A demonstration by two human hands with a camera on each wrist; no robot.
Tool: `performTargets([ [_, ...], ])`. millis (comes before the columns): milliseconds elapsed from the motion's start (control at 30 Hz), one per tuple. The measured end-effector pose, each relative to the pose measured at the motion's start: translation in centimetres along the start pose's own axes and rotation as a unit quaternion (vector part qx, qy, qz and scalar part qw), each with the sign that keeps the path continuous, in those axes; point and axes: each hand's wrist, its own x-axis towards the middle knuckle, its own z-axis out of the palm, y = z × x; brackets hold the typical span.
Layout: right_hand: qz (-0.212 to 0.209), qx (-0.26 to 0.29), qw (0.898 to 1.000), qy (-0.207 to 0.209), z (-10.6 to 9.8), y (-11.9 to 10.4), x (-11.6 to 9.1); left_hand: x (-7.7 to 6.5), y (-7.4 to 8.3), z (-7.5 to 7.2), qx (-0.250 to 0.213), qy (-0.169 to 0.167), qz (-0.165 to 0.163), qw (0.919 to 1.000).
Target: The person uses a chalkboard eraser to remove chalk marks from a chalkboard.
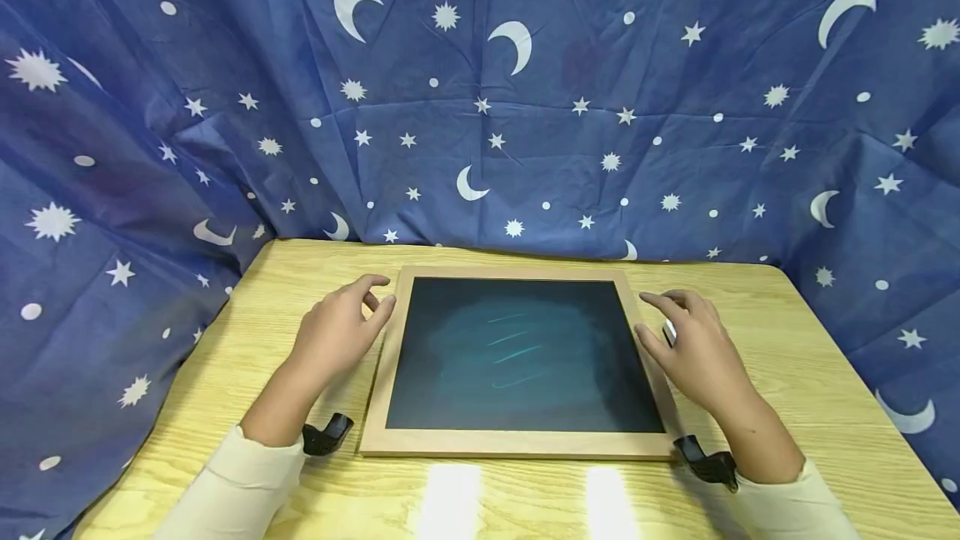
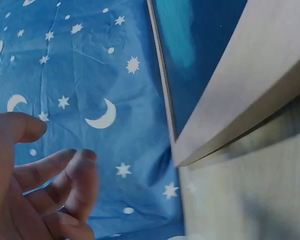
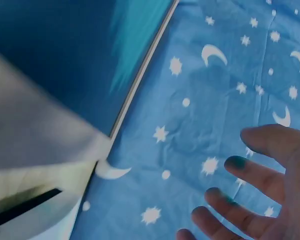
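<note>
Left grip [image 1: 335,332] and right grip [image 1: 699,348], both loosely spread, held nothing at either side of the board [image 1: 517,398], which lay at lower centre on the counter [image 1: 817,373]. Stained right fingertips [image 3: 236,161] could have smeared its strokes [image 1: 517,354] by brushing them; a knock could have shifted the white item [image 1: 670,331] near the right grip.

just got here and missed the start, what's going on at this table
A person's left hand and right hand hover, relaxed and holding nothing, either side of a wood-framed chalkboard lying on the wooden table. The chalkboard carries four thin teal strokes over a hazy teal smear, and some right fingertips have teal stains. A black-and-white object, perhaps an eraser, sits beyond the board's right edge, partly hidden by the right hand.
</note>
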Motion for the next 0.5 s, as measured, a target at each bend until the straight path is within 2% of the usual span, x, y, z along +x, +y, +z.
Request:
performTargets([
  [100,0.009,0.005,1.000,0.024,-0.1,1.3,0.0,0.3,-0.9,0.4,-0.035,-0.028,-0.028,0.9986],
  [200,0.025,-0.001,0.999,0.020,-0.2,2.6,0.0,0.7,-1.8,1.1,-0.048,-0.064,-0.049,0.9956],
  [500,0.099,-0.029,0.993,-0.065,0.4,5.3,-0.5,0.8,-3.6,2.9,-0.043,-0.159,-0.063,0.9843],
])
